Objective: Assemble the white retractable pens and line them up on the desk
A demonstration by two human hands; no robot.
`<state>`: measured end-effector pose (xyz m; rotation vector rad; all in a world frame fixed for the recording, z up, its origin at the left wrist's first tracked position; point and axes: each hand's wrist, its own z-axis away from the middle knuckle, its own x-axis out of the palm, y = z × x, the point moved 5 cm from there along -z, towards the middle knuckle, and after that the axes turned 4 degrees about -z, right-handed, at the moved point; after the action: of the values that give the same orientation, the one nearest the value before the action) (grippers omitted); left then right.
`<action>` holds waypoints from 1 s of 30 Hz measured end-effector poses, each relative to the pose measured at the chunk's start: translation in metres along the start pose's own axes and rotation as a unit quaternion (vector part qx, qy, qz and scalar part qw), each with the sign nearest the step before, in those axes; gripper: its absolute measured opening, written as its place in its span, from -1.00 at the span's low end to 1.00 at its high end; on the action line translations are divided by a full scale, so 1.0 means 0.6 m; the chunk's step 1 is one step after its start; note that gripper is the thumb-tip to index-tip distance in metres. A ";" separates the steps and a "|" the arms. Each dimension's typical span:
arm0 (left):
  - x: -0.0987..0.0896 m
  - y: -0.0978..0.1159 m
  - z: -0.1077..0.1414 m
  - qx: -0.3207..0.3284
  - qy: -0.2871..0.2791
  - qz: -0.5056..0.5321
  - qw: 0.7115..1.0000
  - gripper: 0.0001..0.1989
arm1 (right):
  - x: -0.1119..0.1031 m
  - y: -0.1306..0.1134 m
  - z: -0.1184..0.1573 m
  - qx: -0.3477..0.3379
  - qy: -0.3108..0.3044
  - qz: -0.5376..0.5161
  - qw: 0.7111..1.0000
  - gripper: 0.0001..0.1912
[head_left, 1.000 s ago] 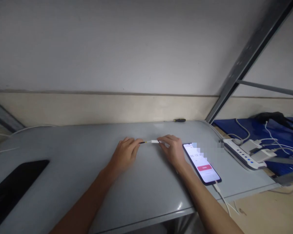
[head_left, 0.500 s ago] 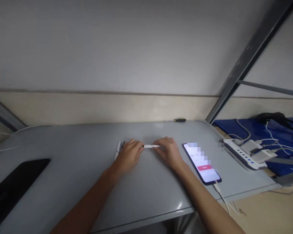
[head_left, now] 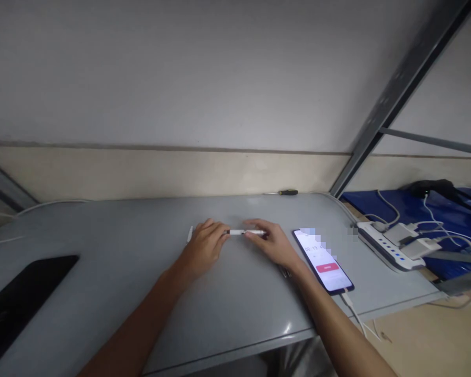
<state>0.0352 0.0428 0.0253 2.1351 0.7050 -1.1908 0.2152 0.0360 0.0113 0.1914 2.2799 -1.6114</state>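
A white pen (head_left: 235,232) lies level between my two hands, low over the grey desk. My left hand (head_left: 207,242) is closed on its left end, fingers bent down over it. My right hand (head_left: 272,242) grips the right end, thumb below and index finger stretched above; a clip-like white part shows there. Another white pen-like piece (head_left: 190,234) sticks out behind my left hand, mostly hidden. Small thin items (head_left: 285,272), too small to name, lie beside my right wrist.
A lit phone (head_left: 325,262) on a charging cable lies right of my right forearm. Beyond it stands a power strip (head_left: 390,247) with white chargers and cables. A screwdriver (head_left: 286,192) lies by the wall. A black flat object (head_left: 27,298) is at left on the desk (head_left: 227,319).
My right hand has shifted slightly right and its index finger has lifted, so more of the pen shows. Thin items now show beside my right wrist. The left hand stays on the pen.
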 end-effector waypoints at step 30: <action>0.003 -0.004 0.002 -0.015 -0.024 0.007 1.000 -0.75 | -0.011 0.001 -0.003 0.041 -0.004 -0.059 0.997 -0.70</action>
<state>0.0336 0.0440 0.0230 2.0759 0.6808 -1.2126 0.2212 0.0388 0.0135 0.0722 2.2586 -1.7625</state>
